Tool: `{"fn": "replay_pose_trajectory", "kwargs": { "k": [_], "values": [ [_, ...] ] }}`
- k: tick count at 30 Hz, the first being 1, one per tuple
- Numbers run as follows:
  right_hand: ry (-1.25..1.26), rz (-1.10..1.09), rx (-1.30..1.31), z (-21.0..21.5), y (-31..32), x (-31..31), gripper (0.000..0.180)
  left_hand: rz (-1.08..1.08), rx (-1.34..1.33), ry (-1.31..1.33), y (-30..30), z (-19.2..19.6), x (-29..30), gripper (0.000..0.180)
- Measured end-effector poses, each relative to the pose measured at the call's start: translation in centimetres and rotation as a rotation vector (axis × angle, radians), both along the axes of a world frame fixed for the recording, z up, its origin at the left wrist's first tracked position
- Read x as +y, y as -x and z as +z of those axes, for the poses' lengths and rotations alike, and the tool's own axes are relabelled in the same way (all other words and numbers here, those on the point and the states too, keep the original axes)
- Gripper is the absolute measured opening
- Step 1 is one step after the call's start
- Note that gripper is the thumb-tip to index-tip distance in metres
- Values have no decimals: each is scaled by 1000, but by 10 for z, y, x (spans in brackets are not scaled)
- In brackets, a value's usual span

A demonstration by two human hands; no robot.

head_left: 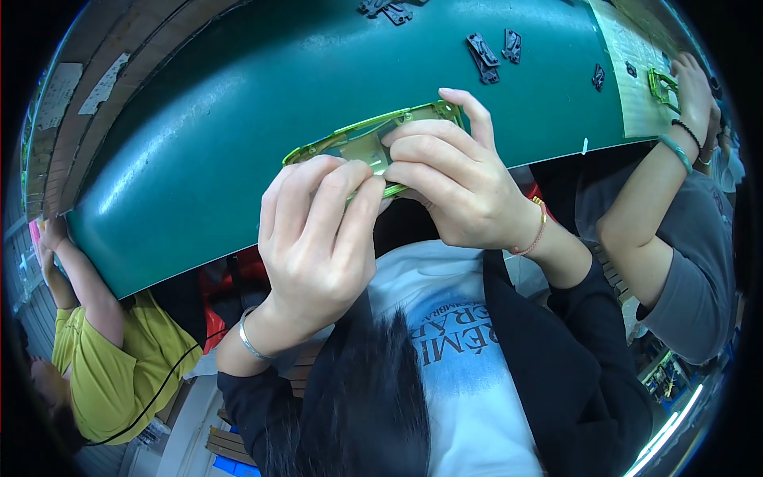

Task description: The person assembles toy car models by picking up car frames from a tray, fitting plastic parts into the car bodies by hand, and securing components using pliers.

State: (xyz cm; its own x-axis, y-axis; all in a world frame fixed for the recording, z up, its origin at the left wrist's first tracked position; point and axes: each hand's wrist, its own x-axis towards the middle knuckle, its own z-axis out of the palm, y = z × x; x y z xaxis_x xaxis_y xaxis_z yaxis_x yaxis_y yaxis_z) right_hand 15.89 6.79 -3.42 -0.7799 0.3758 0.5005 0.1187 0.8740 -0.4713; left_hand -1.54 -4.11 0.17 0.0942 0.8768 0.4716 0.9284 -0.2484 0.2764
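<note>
A translucent green plastic frame (pixel 350 137), long and narrow, is held over the near edge of the green work surface (pixel 238 111). My left hand (pixel 318 238) grips its lower left part, fingers curled over the front. Over the frame's right half lies my right hand (pixel 453 179), its index finger reaching across the top rim. A silver bangle circles my left wrist and a thin orange cord bracelet my right.
Several small dark plastic parts (pixel 485 57) lie on the far side of the surface. At the right, another person's hand (pixel 693 87) holds a similar green frame (pixel 661 86) over a pale sheet. At the left sits a person in a yellow shirt (pixel 111 366).
</note>
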Motion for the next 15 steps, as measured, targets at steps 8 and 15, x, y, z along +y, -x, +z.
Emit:
{"fn": "replay_pose_trajectory", "kwargs": {
  "k": [8,15],
  "values": [
    [13,71,62,0,0,8,24,-135,-46,-37,3,-5,12,21],
    [96,124,63,6,5,15,18,-260,-70,142,13,10,24,20]
  ]
}}
